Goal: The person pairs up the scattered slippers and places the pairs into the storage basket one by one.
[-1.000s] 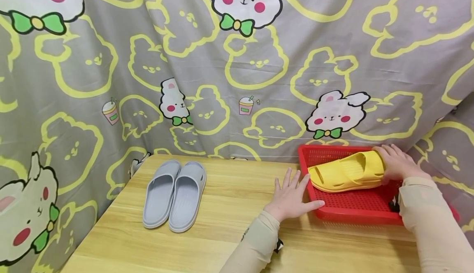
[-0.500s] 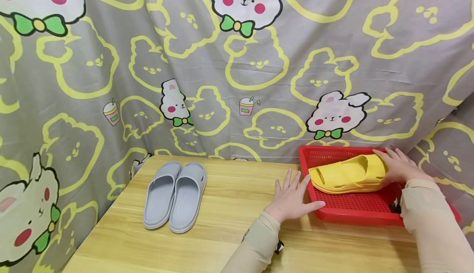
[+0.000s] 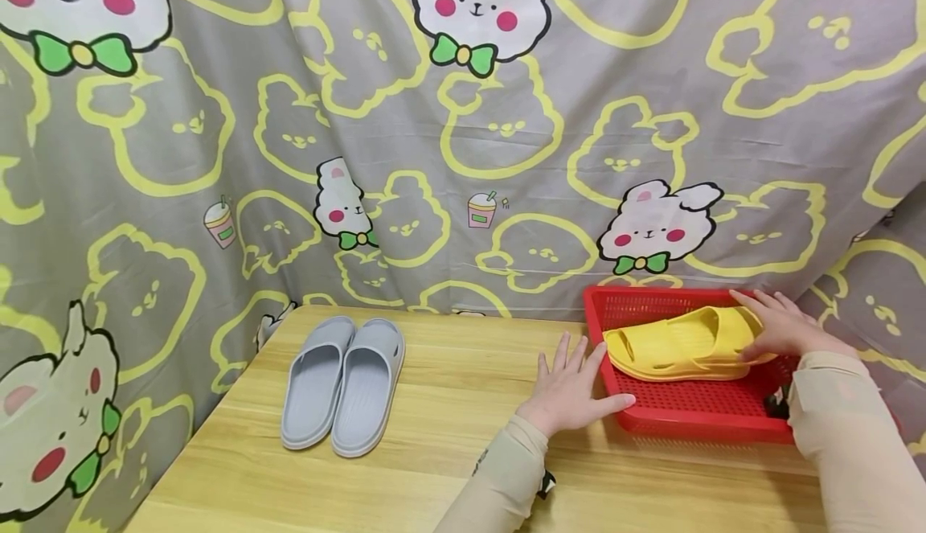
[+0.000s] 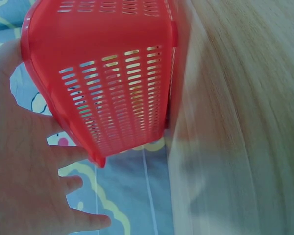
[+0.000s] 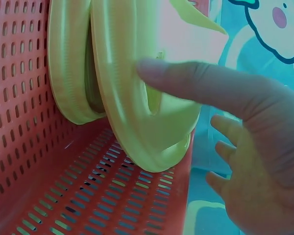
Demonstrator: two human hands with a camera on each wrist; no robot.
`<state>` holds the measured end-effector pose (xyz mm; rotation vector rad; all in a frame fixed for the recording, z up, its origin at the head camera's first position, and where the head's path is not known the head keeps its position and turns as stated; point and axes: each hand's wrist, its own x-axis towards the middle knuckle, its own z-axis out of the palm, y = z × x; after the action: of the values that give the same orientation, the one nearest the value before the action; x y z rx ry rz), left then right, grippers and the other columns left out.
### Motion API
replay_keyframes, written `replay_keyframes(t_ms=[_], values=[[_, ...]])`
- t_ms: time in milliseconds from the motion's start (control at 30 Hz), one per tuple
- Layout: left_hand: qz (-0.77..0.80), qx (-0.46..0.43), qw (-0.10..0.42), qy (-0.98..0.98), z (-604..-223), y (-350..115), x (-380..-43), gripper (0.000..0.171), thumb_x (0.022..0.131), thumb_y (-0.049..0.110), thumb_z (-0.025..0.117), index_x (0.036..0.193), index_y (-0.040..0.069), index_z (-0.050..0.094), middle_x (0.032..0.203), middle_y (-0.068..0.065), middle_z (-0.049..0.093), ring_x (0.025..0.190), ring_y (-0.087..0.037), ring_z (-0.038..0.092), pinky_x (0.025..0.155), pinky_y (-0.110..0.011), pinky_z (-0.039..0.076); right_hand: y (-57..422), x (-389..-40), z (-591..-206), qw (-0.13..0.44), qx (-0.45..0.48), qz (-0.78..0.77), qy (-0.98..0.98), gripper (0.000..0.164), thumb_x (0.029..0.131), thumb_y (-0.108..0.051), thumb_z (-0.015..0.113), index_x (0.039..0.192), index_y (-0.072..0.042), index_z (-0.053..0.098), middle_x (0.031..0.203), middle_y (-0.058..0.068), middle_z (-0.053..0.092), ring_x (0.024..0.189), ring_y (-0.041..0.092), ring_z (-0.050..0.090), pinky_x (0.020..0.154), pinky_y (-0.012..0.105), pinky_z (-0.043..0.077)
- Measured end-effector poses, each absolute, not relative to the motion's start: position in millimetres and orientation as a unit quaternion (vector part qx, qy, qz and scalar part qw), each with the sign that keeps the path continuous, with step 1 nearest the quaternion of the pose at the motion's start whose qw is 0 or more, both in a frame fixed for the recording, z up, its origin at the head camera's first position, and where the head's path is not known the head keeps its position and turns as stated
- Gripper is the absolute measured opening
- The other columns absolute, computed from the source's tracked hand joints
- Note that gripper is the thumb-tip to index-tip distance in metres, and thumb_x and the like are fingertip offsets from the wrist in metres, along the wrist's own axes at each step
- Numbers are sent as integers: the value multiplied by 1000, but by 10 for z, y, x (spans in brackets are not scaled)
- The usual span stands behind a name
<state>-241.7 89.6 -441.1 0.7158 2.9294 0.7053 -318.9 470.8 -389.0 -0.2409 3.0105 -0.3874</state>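
Two yellow slippers lie together in a red plastic basket (image 3: 702,419), the upper slipper (image 3: 644,348) covering most of the other one in the head view. In the right wrist view the nearer slipper (image 5: 120,83) and the second slipper (image 5: 68,63) rest against each other on the slotted basket floor. My right hand (image 3: 784,328) is at their right end, its thumb against the slipper's side and its fingers spread toward the back rim. My left hand (image 3: 567,392) has its fingers spread at the basket's left rim, touching it.
A pair of grey slippers (image 3: 365,400) stands side by side at the left of the wooden table (image 3: 463,412). A grey patterned curtain (image 3: 434,139) hangs behind the table and along both sides. The basket sits at the back right, near the curtain.
My right hand has loosened from the yellow slipper and shifted slightly right. The slipper has sunk a little lower in the basket. My left hand has stayed at the rim.
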Motion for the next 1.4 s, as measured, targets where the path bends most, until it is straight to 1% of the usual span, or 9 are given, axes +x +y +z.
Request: replay_keyframes(t_ms=[133,233,400,533,733,933,1100,1267,1400], values=[[228,230,26,946,-4416,895,-2409,88,83,81,37,156,37,14,164,3,17,154,-24,1,117,-65,14,4688,-3181,-3890,53,-80,-124,988,122,64,-50,83,153,-2,14,150,41,9,134,66,-2,92,87,9],[233,231,30,944,-4422,898,-2407,87,84,80,37,156,38,13,165,4,16,154,-24,0,117,-65,13,4666,-3174,-3892,49,-84,-111,989,116,69,-55,78,152,-1,16,149,42,13,133,66,2,92,87,11],[235,231,30,944,-4433,905,-2410,87,83,80,38,156,38,12,165,4,15,154,-24,0,117,-65,13,4610,-3158,-3868,42,-84,-96,991,102,82,-61,63,151,0,20,147,43,19,133,65,8,95,85,13],[234,231,29,944,-4424,915,-2412,88,83,81,38,156,38,12,165,4,14,154,-25,1,117,-65,12,4571,-3165,-3819,38,-87,-97,991,94,88,-62,54,151,1,23,146,44,21,133,66,9,98,83,12],[216,228,18,949,-4376,924,-2421,88,83,81,37,156,38,10,165,2,15,154,-25,1,118,-65,13,4508,-3222,-3704,22,-92,-88,992,90,90,-63,51,150,0,27,146,41,26,132,65,14,94,84,16],[184,226,-12,956,-4346,916,-2416,88,84,81,35,156,35,16,165,0,18,154,-25,3,118,-64,14,4421,-3256,-3614,-6,-108,-78,991,83,90,-60,55,146,-1,37,144,37,37,126,58,31,92,80,29],[166,234,-32,957,-4344,900,-2397,85,85,81,32,155,34,23,164,0,20,154,-26,6,118,-63,14,4338,-3244,-3554,-8,-117,-75,990,80,90,-60,55,144,-2,42,140,36,44,122,55,43,90,74,37],[155,238,-50,957,-4339,850,-2379,79,87,80,30,152,35,32,163,1,24,153,-27,10,117,-63,16,4214,-3196,-3451,5,-107,-84,991,82,90,-64,53,146,-4,42,139,37,45,120,58,45,88,72,39],[152,244,-66,956,-4320,786,-2369,77,87,80,27,149,35,37,161,3,29,152,-27,15,117,-63,19,4117,-3157,-3373,7,-107,-89,990,83,90,-64,52,145,-3,42,139,38,45,120,60,44,89,72,39]])
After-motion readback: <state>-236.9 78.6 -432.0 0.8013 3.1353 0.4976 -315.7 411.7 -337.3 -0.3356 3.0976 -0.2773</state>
